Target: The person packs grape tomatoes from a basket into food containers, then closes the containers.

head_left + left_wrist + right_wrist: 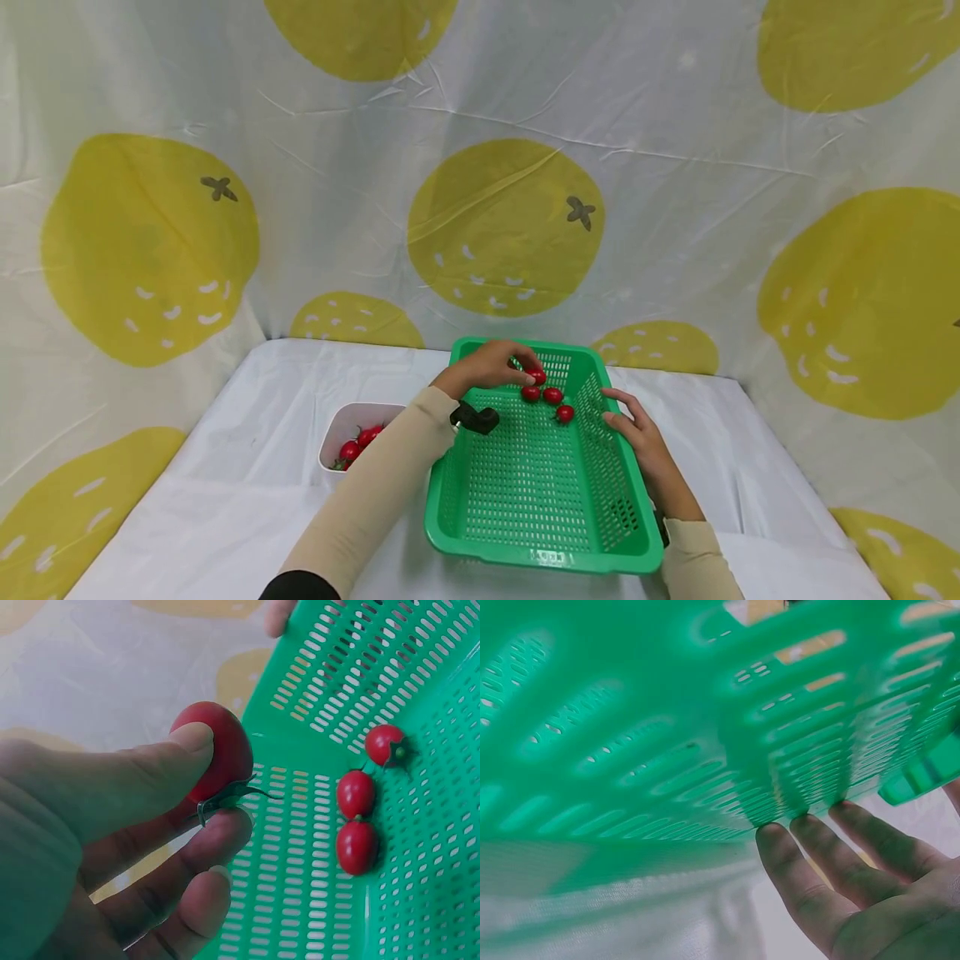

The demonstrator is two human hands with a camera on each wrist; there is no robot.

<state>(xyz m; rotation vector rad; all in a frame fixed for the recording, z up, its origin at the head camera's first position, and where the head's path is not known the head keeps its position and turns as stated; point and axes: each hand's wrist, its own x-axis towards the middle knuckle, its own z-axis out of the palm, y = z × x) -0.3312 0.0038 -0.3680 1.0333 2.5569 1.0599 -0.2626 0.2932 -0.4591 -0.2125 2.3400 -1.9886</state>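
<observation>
My left hand (498, 365) is over the far part of a green plastic basket (543, 557). Its thumb and fingers pinch a red cherry tomato (225, 754) with a green calyx, which hangs above the basket floor. Three more cherry tomatoes lie in the basket near its far right corner; one cherry tomato (565, 414) sits slightly closer than the others. At the basket's right side is my right hand (640, 437), with fingertips on the rim. In the right wrist view three nearly straight fingers (802, 881) touch the slotted outer wall from outside.
A white tub (341, 421) with several cherry tomatoes (349, 451) stands left of the basket, partly hidden by my left sleeve. White cloth (247, 492) covers the table. Behind it hangs a sheet with yellow fruit prints (506, 229).
</observation>
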